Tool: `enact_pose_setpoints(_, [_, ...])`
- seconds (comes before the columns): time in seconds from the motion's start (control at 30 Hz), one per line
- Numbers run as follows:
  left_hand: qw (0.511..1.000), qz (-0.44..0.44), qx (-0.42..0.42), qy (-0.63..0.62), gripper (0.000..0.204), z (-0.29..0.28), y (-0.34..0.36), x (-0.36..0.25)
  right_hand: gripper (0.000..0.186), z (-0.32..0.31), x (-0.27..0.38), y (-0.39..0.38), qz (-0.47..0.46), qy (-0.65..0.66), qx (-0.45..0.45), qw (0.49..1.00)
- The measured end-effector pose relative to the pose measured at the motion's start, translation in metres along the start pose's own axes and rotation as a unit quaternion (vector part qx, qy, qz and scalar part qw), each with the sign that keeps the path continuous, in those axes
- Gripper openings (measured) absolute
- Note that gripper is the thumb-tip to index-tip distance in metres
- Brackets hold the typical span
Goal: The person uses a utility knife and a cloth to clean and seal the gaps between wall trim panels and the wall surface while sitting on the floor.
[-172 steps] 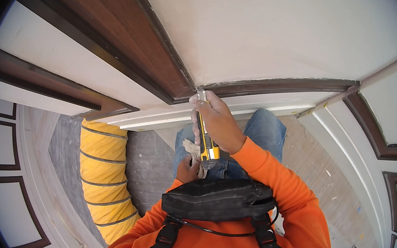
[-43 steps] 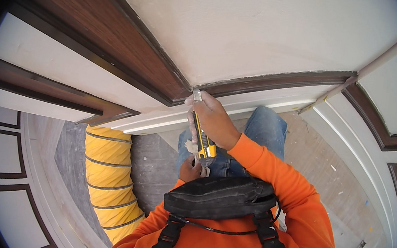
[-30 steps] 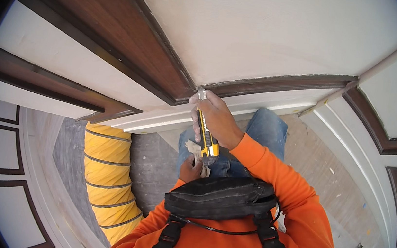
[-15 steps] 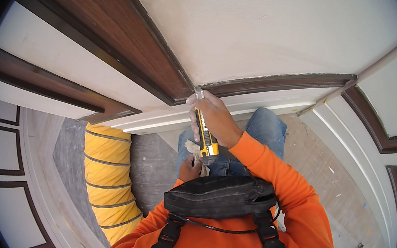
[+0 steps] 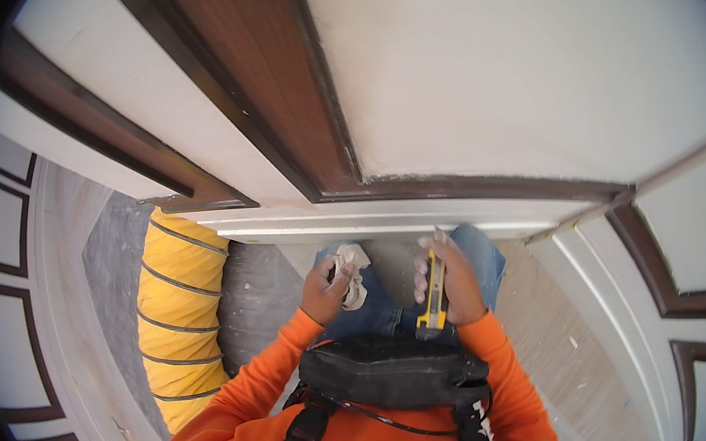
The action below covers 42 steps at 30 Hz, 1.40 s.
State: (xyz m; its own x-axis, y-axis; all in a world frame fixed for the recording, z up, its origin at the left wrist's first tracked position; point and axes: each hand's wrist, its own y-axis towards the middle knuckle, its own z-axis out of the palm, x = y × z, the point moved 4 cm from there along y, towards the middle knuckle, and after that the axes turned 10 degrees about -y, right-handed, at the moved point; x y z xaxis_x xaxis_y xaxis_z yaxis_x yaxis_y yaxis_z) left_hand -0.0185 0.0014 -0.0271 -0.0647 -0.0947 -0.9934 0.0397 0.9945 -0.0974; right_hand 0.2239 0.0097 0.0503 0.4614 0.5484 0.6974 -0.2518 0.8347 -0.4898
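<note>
My right hand [image 5: 460,287] is closed around a yellow and black utility knife [image 5: 435,295], held above my right thigh with its tip pointing toward the wall. My left hand [image 5: 326,291] grips a crumpled, off-white piece of cloth or paper [image 5: 352,278] over my left leg; which of the two I cannot tell. Both hands are apart from the wall. In front of me, the white wall panel [image 5: 507,90] is bordered by dark brown wood trim [image 5: 496,188], and its lower left corner lies just beyond my hands.
A yellow ribbed duct hose [image 5: 177,314] lies on the floor to my left. White baseboard [image 5: 395,231] runs along the wall's foot, before my knees. A black pouch [image 5: 392,371] hangs at my chest. More trimmed panels [image 5: 700,234] stand at right; small scraps dot the floor [image 5: 564,358].
The utility knife, in my right hand, has come down from the trim corner and to the right. My left hand has moved slightly up and left with the crumpled piece, now in fuller view.
</note>
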Motion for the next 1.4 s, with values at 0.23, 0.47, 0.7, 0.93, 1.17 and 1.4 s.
enact_pose_setpoints(0.23, [0.957, 0.249, -0.03, 0.146, 0.023, 0.017, 0.028, -0.077, 0.02, -0.062, -0.025, -0.019, -0.025, -0.018, -0.098, 0.995])
enact_pose_setpoints(0.47, [0.998, 0.027, -0.017, -0.052, 0.02, 0.014, 0.029, -0.045, 0.026, -0.086, -0.025, -0.03, -0.034, -0.083, -0.166, 0.982])
enact_pose_setpoints(0.7, [0.989, -0.032, 0.016, -0.144, 0.021, 0.026, 0.026, -0.022, 0.024, -0.042, -0.019, -0.016, -0.034, -0.285, -0.02, 0.958])
enact_pose_setpoints(0.93, [0.989, -0.006, 0.142, -0.042, 0.019, 0.064, 0.035, -0.058, 0.032, -0.018, -0.028, 0.001, -0.012, -0.378, 0.114, 0.919])
enact_pose_setpoints(1.17, [0.994, 0.037, 0.082, 0.069, 0.018, 0.061, 0.048, -0.044, 0.033, -0.068, -0.013, -0.042, -0.053, -0.184, 0.044, 0.981])
enact_pose_setpoints(1.4, [0.997, -0.008, 0.028, -0.069, 0.024, 0.01, 0.05, -0.005, 0.032, -0.192, 0.094, -0.102, -0.215, -0.248, -0.326, 0.887])
